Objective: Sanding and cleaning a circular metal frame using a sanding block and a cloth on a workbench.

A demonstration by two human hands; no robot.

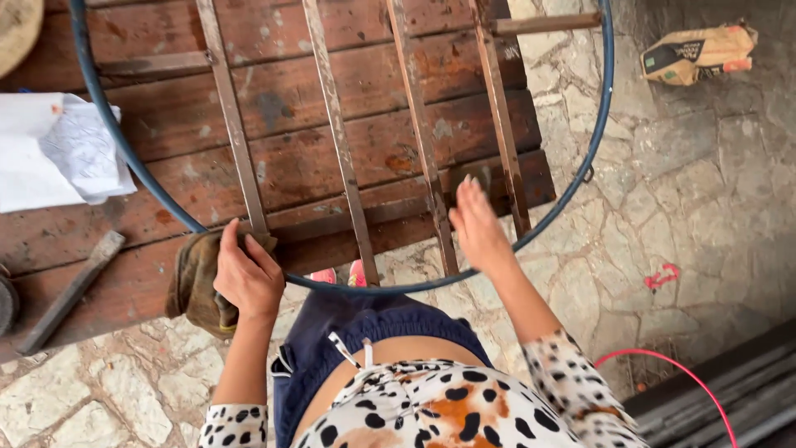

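Your left hand [246, 278] is clenched around a brown rag [195, 286], pressing it against a rusty bar [235, 133] of the blue-rimmed round metal frame [599, 124] lying on the wooden desk [282, 170]. Your right hand [478, 226] hovers flat with fingers released, grasping nothing, near another bar.

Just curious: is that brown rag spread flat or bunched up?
Bunched up. The rag is crumpled under the left hand and droops over the table edge.
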